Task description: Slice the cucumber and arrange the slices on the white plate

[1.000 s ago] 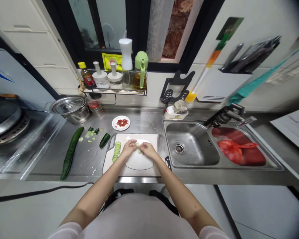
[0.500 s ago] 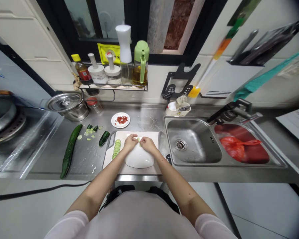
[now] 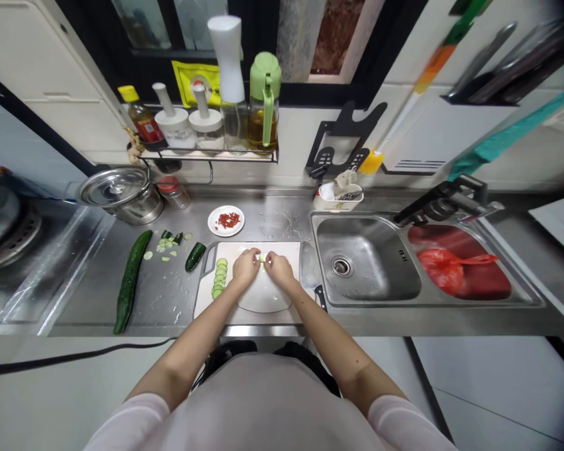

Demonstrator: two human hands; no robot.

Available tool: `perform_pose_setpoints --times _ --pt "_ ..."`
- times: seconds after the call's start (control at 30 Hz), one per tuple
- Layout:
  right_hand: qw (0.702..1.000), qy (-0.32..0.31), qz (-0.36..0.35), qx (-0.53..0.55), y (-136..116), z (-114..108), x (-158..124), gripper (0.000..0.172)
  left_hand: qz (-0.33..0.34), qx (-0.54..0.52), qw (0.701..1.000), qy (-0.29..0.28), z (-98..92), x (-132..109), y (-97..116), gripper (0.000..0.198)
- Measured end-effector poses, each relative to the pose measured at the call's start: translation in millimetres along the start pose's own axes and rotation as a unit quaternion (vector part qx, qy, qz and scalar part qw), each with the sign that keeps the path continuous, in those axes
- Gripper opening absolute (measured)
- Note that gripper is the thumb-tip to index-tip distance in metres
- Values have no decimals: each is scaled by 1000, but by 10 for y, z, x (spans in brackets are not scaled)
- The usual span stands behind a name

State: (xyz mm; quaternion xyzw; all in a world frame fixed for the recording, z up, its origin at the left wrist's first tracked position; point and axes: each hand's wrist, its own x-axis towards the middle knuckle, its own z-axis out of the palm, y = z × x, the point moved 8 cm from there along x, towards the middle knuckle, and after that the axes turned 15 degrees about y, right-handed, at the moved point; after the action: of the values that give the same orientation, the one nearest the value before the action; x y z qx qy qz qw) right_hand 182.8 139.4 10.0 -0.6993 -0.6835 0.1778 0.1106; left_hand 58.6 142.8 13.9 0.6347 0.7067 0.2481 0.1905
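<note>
A small pale-green cucumber slice [image 3: 262, 257] is pinched between my two hands over the far part of a white plate [image 3: 264, 299]. The fingers of my left hand [image 3: 245, 267] close on its left side, and those of my right hand [image 3: 279, 270] on its right. Under the plate lies a white cutting board [image 3: 205, 305]. Along the board's left side runs an overlapping row of cucumber slices [image 3: 220, 279]. A cut cucumber piece [image 3: 195, 257] rests on the counter just left of the board. A knife handle [image 3: 320, 298] shows at the right, its blade mostly hidden.
A whole cucumber [image 3: 130, 282] and cucumber scraps [image 3: 168, 242] lie to the left. Behind the board is a small white dish [image 3: 211, 223] with chopped red bits. A steel pot [image 3: 143, 205] stands back left; a double sink [image 3: 371, 300] is on the right, with a red bag [image 3: 444, 269].
My view has shifted slightly. Both hands stay at the plate's far part with the cucumber slice between their fingertips, which have moved a little.
</note>
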Motion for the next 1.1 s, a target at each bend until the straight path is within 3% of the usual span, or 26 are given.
perform_pose_setpoints --times 0.4,1.1 --pt "991 -14 -73 -109 -53 121 -271 35 47 63 997 -5 18 -90 13 31" --pt "990 -18 -71 -122 -81 130 -283 37 71 82 994 0 30 -131 12 32"
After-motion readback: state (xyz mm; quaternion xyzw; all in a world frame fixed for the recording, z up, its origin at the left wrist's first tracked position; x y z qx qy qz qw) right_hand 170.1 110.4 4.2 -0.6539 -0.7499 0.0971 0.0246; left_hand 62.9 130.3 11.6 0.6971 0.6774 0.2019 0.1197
